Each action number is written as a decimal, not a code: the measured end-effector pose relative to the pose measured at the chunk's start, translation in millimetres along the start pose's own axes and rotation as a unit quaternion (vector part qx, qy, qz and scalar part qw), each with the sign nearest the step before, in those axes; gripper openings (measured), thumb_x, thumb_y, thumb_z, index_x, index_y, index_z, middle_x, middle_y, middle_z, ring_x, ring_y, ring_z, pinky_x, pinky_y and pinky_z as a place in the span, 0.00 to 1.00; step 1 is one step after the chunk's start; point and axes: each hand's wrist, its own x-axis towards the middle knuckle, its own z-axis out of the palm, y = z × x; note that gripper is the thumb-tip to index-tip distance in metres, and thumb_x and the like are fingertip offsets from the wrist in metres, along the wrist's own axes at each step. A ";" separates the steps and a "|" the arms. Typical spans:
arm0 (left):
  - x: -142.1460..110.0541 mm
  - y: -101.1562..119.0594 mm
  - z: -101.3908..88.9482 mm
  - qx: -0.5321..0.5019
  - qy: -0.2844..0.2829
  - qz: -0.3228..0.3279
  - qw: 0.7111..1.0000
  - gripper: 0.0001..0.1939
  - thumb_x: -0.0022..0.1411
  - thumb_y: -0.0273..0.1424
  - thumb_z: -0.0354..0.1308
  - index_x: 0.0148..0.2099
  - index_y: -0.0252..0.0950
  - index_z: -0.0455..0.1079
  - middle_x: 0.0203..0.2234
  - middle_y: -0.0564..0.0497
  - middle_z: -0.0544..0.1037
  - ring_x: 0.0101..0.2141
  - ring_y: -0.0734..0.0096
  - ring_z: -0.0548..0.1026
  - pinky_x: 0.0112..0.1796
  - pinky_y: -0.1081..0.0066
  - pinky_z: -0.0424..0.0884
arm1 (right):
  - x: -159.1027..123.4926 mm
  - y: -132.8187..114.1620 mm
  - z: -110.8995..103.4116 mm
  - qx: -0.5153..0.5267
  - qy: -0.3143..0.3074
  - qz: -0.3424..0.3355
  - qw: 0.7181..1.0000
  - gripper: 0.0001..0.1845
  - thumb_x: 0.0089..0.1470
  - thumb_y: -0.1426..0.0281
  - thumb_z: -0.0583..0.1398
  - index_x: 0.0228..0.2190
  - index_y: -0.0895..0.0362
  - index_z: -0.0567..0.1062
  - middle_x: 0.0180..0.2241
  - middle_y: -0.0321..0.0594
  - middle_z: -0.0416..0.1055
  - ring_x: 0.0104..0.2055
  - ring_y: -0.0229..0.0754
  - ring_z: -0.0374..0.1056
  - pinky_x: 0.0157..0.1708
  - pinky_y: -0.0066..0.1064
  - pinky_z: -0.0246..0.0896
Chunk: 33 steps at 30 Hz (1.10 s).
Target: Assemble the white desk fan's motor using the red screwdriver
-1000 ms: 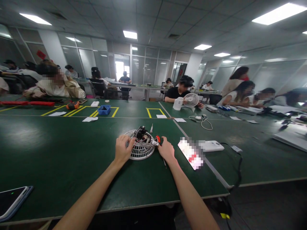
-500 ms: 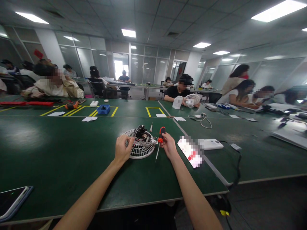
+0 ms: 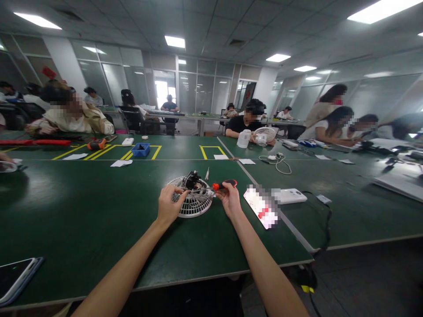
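Note:
A white round fan grille (image 3: pixel 191 203) lies flat on the green table (image 3: pixel 82 207), with a black motor and wires (image 3: pixel 193 182) on top of it. My left hand (image 3: pixel 169 203) grips the grille's left rim, fingers curled. My right hand (image 3: pixel 229 198) is closed on a screwdriver (image 3: pixel 223 185) with a red and black handle. The screwdriver lies nearly level, its shaft pointing left toward the motor. A small loose metal part (image 3: pixel 207 174) stands just behind the grille.
A phone (image 3: pixel 262 207) and a white device (image 3: pixel 291 196) lie right of my right hand, another phone (image 3: pixel 16 275) at the near left edge. A blue tray (image 3: pixel 141 150) and paper slips sit farther back. Several people work at other tables; one holds a fan (image 3: pixel 264 135).
My right hand picked the screwdriver up from the table, raised it, then turned it level so its tip points at the motor. My left hand stayed on the grille.

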 end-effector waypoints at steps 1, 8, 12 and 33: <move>0.0 -0.2 -0.2 -0.003 -0.002 0.003 1.000 0.11 0.65 0.37 0.63 0.33 0.38 0.71 0.27 0.54 0.76 0.31 0.69 0.73 0.37 0.68 0.68 | -0.1 0.2 0.1 0.000 0.002 -0.007 1.000 0.15 0.41 0.70 0.68 0.29 0.54 0.67 0.20 0.32 0.74 0.19 0.38 0.72 0.19 0.24 0.70; 0.3 0.2 -1.2 -0.031 -0.014 0.014 0.999 0.07 0.63 0.34 0.65 0.33 0.38 0.74 0.28 0.53 0.77 0.33 0.67 0.75 0.38 0.67 0.70 | -1.1 1.9 0.2 0.007 0.012 -0.034 0.999 0.17 0.37 0.70 0.69 0.29 0.54 0.68 0.20 0.30 0.73 0.19 0.37 0.72 0.20 0.24 0.72; 1.5 3.3 -1.5 -0.042 -0.012 0.017 0.999 0.04 0.62 0.32 0.67 0.35 0.39 0.76 0.28 0.53 0.76 0.33 0.68 0.75 0.38 0.68 0.71 | -0.5 2.2 0.5 0.017 0.021 -0.035 0.999 0.16 0.37 0.71 0.68 0.28 0.54 0.67 0.20 0.30 0.73 0.19 0.37 0.71 0.21 0.25 0.72; 0.7 1.1 0.5 -0.036 -0.026 0.005 0.999 0.02 0.63 0.30 0.65 0.39 0.39 0.78 0.32 0.51 0.82 0.32 0.67 0.76 0.38 0.65 0.74 | 5.4 5.5 -5.7 0.011 0.023 -0.047 0.999 0.19 0.38 0.71 0.70 0.30 0.53 0.66 0.23 0.28 0.71 0.22 0.37 0.73 0.24 0.27 0.75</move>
